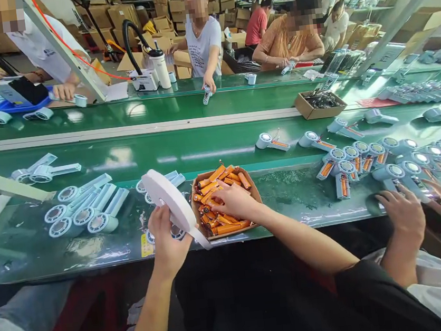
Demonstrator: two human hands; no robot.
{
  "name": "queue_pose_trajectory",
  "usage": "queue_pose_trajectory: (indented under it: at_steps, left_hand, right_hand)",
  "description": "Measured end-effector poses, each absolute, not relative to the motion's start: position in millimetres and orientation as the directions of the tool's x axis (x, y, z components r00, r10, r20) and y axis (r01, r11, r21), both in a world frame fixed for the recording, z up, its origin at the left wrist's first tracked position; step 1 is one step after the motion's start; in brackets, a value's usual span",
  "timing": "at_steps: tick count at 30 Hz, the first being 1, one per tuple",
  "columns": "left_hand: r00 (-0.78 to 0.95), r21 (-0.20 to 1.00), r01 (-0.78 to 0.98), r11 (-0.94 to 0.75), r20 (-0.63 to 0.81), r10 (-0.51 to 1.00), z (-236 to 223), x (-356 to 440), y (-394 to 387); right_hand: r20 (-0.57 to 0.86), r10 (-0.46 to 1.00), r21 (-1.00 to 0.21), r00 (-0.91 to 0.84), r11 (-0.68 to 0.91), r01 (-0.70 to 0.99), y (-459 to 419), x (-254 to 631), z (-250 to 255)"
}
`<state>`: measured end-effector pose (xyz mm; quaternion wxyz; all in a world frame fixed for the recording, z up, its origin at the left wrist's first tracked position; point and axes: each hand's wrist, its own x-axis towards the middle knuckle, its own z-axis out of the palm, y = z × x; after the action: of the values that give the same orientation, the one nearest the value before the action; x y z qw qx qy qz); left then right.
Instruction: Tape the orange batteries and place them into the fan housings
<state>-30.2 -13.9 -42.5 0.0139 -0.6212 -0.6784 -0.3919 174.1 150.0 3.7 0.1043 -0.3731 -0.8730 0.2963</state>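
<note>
A roll of white tape [170, 197] stands on edge in my left hand [169, 243], whose fingers are closed round its near side. A loose end of the tape hangs down at the roll's lower right. To its right, a cardboard box [257, 199] holds several orange battery cells [227, 228] with thin wires. My right hand [234, 201] is over this box, fingers apart and touching the cells; I see none lifted. Light-blue handheld fan bodies [174, 178] lie partly hidden behind the tape roll.
More fan bodies [86, 210] lie at left. On the right, fans with orange cells [340, 165] crowd near a co-worker's hands [403, 211]. A green conveyor belt [202, 149] runs across, with a small box of dark parts [319, 106] beyond. Other people sit opposite.
</note>
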Motion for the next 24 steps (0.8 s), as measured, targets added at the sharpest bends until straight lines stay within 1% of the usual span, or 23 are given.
queue_pose_trajectory:
  at_steps: [1, 2, 3, 4, 5, 6, 7, 9, 11, 13, 15, 17, 20, 24]
  left_hand:
    - [-0.208, 0.477, 0.875, -0.082, 0.524, 0.826, -41, -30, -16]
    - [-0.232, 0.483, 0.872, -0.076, 0.544, 0.806, -40, -30, -17]
    - [-0.234, 0.470, 0.879, -0.077, 0.567, 0.789, -38, -31, -19]
    - [-0.218, 0.442, 0.893, -0.083, 0.586, 0.780, -37, -31, -21]
    - [-0.196, 0.411, 0.907, -0.088, 0.600, 0.776, -36, -31, -22]
    - [-0.173, 0.381, 0.920, -0.093, 0.607, 0.775, -35, -31, -23]
    - [-0.150, 0.354, 0.930, -0.099, 0.611, 0.778, -34, -31, -23]
    - [-0.107, 0.309, 0.945, -0.110, 0.608, 0.787, -32, -29, -23]
    - [-0.067, 0.264, 0.957, -0.121, 0.606, 0.793, -29, -26, -21]
    - [-0.013, 0.203, 0.969, -0.142, 0.612, 0.791, -24, -22, -21]
    - [0.046, 0.137, 0.977, -0.165, 0.616, 0.786, -19, -20, -20]
    - [0.088, 0.086, 0.981, -0.176, 0.610, 0.787, -15, -18, -21]
    - [0.110, 0.060, 0.982, -0.178, 0.583, 0.805, -10, -17, -23]
    - [0.140, 0.040, 0.980, -0.194, 0.558, 0.818, -6, -18, -23]
  right_hand:
    - [-0.045, 0.728, -0.702, -0.684, 0.464, 0.541, 153, 174, 1]
    - [-0.042, 0.754, -0.817, -0.655, 0.352, 0.457, 155, 177, 1]
    - [-0.041, 0.779, -0.915, -0.625, 0.222, 0.337, 157, 182, 1]
    - [-0.045, 0.797, -0.976, -0.603, 0.095, 0.198, 159, 188, 3]
    - [-0.051, 0.800, -0.998, -0.597, -0.014, 0.067, 159, 193, 6]
    - [-0.056, 0.792, -0.995, -0.608, -0.097, -0.035, 158, 199, 10]
    - [-0.060, 0.775, -0.983, -0.630, -0.156, -0.098, 156, 204, 15]
    - [-0.065, 0.740, -0.969, -0.669, -0.206, -0.134, 149, 210, 24]
    - [-0.049, 0.742, -0.977, -0.669, -0.176, -0.123, 141, 214, 33]
    - [-0.022, 0.755, -0.991, -0.655, -0.102, -0.085, 135, 216, 40]
    - [-0.021, 0.776, -0.999, -0.630, -0.032, -0.006, 132, 219, 45]
    - [-0.048, 0.797, -0.996, -0.602, 0.004, 0.084, 134, 222, 48]
    - [-0.051, 0.795, -0.984, -0.605, 0.062, 0.165, 140, 227, 54]
    - [0.030, 0.724, -0.949, -0.689, 0.236, 0.208, 148, 231, 65]
